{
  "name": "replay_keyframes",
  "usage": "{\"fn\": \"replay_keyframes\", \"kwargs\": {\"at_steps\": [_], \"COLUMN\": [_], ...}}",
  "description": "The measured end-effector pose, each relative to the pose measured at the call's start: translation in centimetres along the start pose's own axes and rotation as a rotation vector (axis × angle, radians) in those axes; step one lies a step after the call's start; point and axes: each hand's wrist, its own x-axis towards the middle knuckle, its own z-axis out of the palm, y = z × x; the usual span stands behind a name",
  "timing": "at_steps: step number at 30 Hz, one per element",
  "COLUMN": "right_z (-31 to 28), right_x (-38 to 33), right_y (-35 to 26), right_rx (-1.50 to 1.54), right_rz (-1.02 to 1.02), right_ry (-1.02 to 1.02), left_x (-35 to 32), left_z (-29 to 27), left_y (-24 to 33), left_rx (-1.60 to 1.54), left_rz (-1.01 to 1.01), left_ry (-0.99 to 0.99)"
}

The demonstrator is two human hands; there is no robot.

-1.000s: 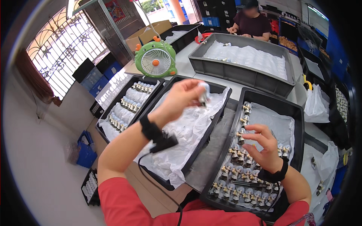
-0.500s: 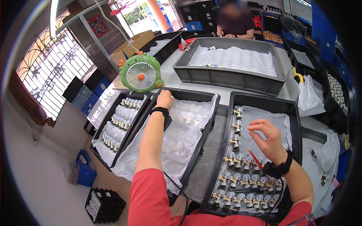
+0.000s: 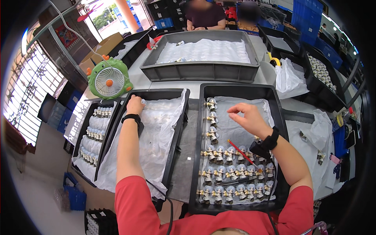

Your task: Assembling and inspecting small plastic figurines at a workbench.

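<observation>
My left hand (image 3: 135, 105) is at the far left corner of the middle black tray (image 3: 187, 117), fingers closed around a small pale-haired figurine (image 3: 143, 102), mostly hidden. A thin white sheet (image 3: 160, 133) lines that tray. My right hand (image 3: 248, 116) hovers above the far part of the right black tray (image 3: 239, 88), thumb and fingers slightly apart and nothing visible between them. Figurines (image 3: 231, 172) stand in rows in this tray, with several more along its left side. Across them lie a slim red-handled tool (image 3: 239, 150) and a dark, slender tool (image 3: 236, 181).
A third black tray (image 3: 84, 135) at left holds figurines between white sheets. Behind stand a green fan (image 3: 109, 80) and a large grey bin (image 3: 199, 72). White plastic bags (image 3: 290, 78) lie at right. Another person (image 3: 205, 17) sits across the table. A dark cable (image 3: 169, 203) hangs beside my left arm.
The whole view has shifted, so the trays appear farther left and higher. My left hand stays at the tray corner; my right hand stays raised over the right tray, its fingers a little closer together.
</observation>
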Motion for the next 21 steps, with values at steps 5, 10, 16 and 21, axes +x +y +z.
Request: {"fn": "replay_keyframes", "kwargs": {"at_steps": [5, 10, 16, 21], "right_z": [3.9, 5.8, 6.5, 4.6], "right_x": [-0.8, -1.1, 0.9, 0.7], "right_y": [1.7, -0.5, 2.7, -0.8], "right_rx": [-0.082, -0.252, -0.292, -0.209], "right_rz": [-0.062, -0.137, -0.182, -0.26], "right_ry": [-0.27, -0.395, -0.581, -0.447], "left_x": [-0.5, -3.8, -15.3, -23.7], "left_z": [-1.3, -10.9, -18.2, -17.9], "left_y": [-0.1, 6.4, 16.6, 18.2], "left_rx": [-0.023, -0.638, -1.474, -1.714], "left_rz": [0.048, 0.194, 0.228, 0.111], "left_ry": [0.02, -0.084, -0.631, -0.824]}}
